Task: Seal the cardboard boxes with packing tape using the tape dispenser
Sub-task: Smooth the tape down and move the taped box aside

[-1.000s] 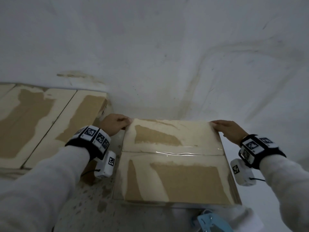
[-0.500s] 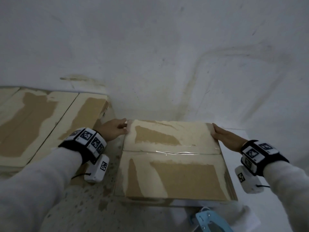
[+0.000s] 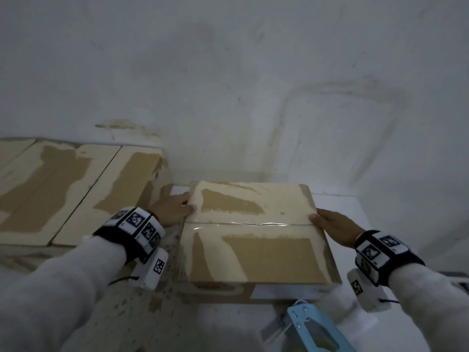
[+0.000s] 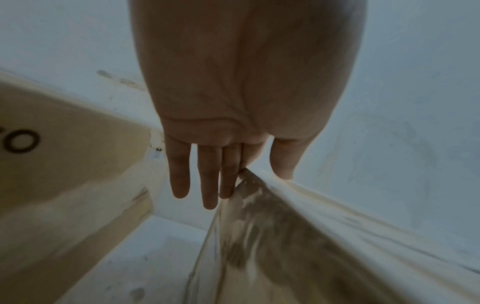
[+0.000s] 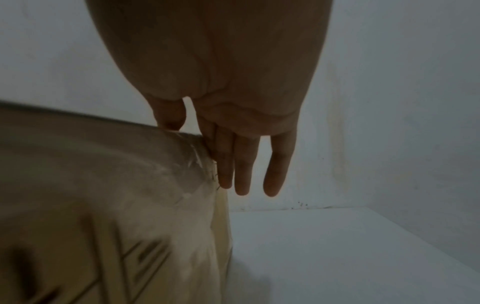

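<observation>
A closed cardboard box (image 3: 253,255) sits on a white table, with a strip of clear tape (image 3: 243,224) along its middle seam. My left hand (image 3: 175,208) lies against the box's left side at the seam end, thumb on the top edge. In the left wrist view its straight fingers (image 4: 207,176) point down beside the box (image 4: 298,236). My right hand (image 3: 330,223) rests the same way at the right end of the seam, fingers (image 5: 241,164) straight against the taped side of the box (image 5: 103,195). The blue tape dispenser (image 3: 314,329) lies in front of the box, held by neither hand.
A larger closed cardboard box (image 3: 63,191) stands to the left, close to my left arm, and also shows in the left wrist view (image 4: 52,144). A stained white wall (image 3: 253,97) rises just behind. Bare white table surface (image 3: 337,207) lies right of the box.
Both hands have slid from the box's far corners toward me along its sides, and now rest at the two ends of the taped seam.
</observation>
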Demonstrator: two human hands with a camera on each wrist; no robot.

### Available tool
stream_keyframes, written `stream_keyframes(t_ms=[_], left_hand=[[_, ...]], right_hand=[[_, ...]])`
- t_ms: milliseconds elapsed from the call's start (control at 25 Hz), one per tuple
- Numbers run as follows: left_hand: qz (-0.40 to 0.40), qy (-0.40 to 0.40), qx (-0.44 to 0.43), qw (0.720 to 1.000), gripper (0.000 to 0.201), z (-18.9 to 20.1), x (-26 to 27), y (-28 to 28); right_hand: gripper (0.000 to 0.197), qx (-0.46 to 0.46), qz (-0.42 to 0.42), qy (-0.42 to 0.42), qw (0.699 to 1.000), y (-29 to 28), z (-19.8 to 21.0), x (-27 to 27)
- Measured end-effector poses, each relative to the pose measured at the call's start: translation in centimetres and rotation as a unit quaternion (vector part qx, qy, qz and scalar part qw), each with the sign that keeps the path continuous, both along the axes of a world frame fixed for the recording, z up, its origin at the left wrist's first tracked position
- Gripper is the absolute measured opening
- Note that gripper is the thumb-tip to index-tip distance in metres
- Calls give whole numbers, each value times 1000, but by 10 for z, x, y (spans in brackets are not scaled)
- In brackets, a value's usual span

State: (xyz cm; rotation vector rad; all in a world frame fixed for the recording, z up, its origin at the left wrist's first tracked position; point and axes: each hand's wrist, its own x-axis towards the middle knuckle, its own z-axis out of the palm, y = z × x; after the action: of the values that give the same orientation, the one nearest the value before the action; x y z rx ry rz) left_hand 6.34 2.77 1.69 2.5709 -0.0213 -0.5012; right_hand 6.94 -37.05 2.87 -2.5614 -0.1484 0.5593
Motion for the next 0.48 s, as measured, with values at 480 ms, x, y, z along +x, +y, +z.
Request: stream_keyframes(t_ms=[480], left_hand=[[180,-61,-389,902,65,-39,-84,-46]], right_hand=[[85,296,-132,-30,946,6,-40,-87]])
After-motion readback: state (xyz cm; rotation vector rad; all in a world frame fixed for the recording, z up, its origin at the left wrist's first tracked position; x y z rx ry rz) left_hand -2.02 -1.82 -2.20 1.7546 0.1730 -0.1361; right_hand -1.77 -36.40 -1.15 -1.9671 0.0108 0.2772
